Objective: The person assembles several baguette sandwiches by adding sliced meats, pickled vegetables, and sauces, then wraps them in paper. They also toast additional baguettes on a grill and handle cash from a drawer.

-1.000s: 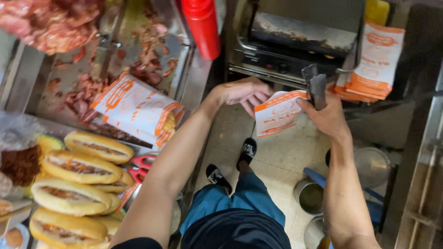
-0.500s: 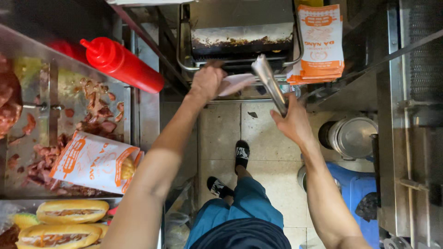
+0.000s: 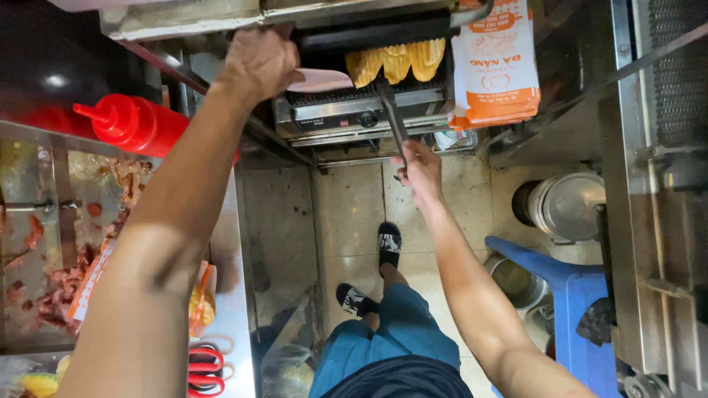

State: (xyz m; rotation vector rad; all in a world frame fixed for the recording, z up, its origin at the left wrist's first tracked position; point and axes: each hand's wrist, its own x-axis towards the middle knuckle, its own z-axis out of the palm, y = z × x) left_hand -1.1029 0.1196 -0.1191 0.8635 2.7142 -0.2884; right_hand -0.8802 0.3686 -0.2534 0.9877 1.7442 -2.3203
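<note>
While tongs [image 3: 392, 118] reach grill [image 3: 354, 110], orange-white bags [image 3: 495, 66]

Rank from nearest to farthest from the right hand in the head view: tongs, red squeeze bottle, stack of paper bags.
From the right hand:
1. Tongs, held in it, reaching to the grill.
2. Stack of paper bags, up and right.
3. Red squeeze bottle, far left on the counter.

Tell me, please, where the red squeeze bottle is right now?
In the head view the red squeeze bottle lies at the left, on the steel counter's far end, just left of the raised left arm and the grill.
</note>
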